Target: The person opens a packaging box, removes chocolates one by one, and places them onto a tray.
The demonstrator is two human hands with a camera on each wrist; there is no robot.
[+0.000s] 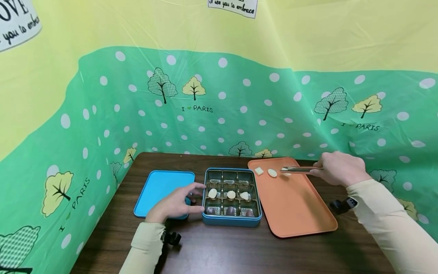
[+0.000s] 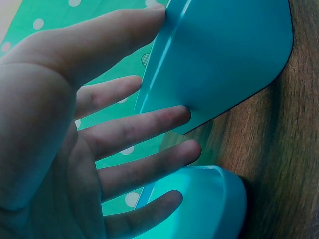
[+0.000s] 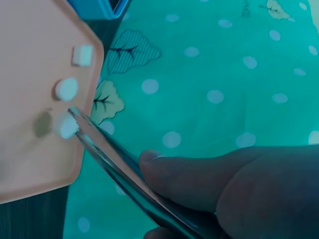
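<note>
Your right hand (image 1: 337, 167) has its fingers pinched round metal tweezers (image 3: 117, 157), whose tips meet a white rounded candy (image 3: 66, 125) near the orange tray's (image 1: 291, 209) far edge. It's probably light, firm and slippery, perhaps brittle; nip its sides gently. Your left hand's (image 1: 176, 201) fingers, spread loosely, steady the blue tin's (image 1: 232, 221) left wall on the bench (image 1: 219, 251).

A creased fabric sheet (image 1: 239, 125) hangs before me, round the back and left of the dark wood-grained table (image 1: 239, 251), yellow above, green below. White dots (image 1: 222, 62), little trees (image 1: 194, 86) and "I PARIS" lettering (image 1: 197, 109) cover the green; white printed panels (image 1: 232, 7) show up on the yellow.
</note>
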